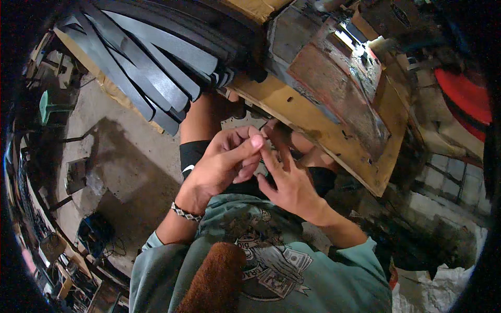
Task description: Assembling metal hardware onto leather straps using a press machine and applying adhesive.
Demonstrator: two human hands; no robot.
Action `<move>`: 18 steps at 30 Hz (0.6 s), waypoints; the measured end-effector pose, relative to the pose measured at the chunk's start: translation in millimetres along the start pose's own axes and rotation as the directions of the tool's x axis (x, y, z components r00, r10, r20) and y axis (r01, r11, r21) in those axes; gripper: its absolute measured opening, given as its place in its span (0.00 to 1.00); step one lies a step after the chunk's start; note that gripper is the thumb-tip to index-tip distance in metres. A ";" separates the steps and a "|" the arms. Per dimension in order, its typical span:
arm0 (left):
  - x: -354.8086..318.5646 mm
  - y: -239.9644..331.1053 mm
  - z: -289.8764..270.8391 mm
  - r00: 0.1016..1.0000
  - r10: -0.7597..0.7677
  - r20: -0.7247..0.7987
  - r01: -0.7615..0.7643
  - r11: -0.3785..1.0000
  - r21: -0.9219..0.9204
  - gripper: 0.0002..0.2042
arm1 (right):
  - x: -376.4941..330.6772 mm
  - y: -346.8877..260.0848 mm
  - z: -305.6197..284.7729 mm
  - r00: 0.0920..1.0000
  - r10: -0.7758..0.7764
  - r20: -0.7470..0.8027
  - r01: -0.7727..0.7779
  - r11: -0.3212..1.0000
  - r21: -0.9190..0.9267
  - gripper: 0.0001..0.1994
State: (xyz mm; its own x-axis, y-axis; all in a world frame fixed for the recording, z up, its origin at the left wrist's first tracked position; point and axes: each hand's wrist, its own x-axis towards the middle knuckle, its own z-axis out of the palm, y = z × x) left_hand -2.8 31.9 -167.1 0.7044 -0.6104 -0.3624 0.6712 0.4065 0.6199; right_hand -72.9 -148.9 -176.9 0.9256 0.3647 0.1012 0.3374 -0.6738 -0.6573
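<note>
Above my lap, my two hands meet at the fingertips. My left hand [226, 157] is closed, its thumb pressed toward the curled fingers; anything pinched there is hidden or too small to name. My right hand [294, 185] has its fingers apart, with the index fingertip touching or very near the left thumb tip. Nothing shows in the right palm, which faces away. A patterned bracelet [186, 212] circles my left wrist. Beyond the hands, long flat grey metal strips [151, 68] with rounded ends lie in an overlapping pile at the upper left.
A wooden board [308, 116] juts toward me at the right, bearing a rusty metal plate [334, 86]. A brown cloth [216, 276] hangs over my shirt. On the floor at left are a green stool [49, 108] and a dark machine with cables [95, 229]. Something round and red [464, 96] stands far right.
</note>
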 end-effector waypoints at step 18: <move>7.4 -9.0 -1.7 0.962 0.233 -0.143 -0.144 0.877 0.458 0.11 | -3.5 0.4 11.3 0.998 0.041 -0.044 -0.047 0.989 -0.143 0.42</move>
State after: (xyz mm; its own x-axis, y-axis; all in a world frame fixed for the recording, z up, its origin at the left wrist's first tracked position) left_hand -3.3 24.8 -176.5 0.8668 -0.3951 -0.3041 0.3814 0.1326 0.9148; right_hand -78.0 -143.2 -185.9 0.9453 0.3081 0.1070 0.3147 -0.7752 -0.5478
